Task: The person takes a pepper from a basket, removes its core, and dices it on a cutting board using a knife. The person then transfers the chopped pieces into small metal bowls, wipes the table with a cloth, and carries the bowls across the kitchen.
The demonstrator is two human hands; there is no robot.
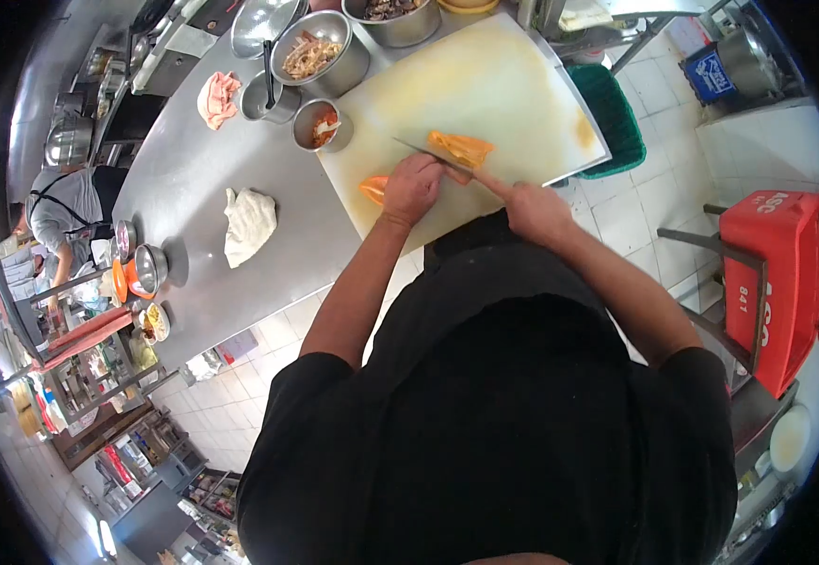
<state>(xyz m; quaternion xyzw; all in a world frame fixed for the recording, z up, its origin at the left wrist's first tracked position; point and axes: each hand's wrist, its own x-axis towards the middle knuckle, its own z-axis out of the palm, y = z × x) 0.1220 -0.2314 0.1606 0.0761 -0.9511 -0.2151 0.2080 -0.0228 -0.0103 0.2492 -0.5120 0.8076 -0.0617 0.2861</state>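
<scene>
On the large pale cutting board lie pieces of orange pepper. My right hand is closed round the handle of a knife, whose blade points up and to the left. My left hand lies beside the blade with its fingers bent, pressing on a pepper piece that it partly hides. Just beyond the blade is a larger pepper piece. Another pepper piece rests against the left side of my left hand.
Left of the board stand a small steel pot and a bowl of shredded food. A white cloth and a pink cloth lie on the steel table. Right are a green bin and red bin. Another person works far left.
</scene>
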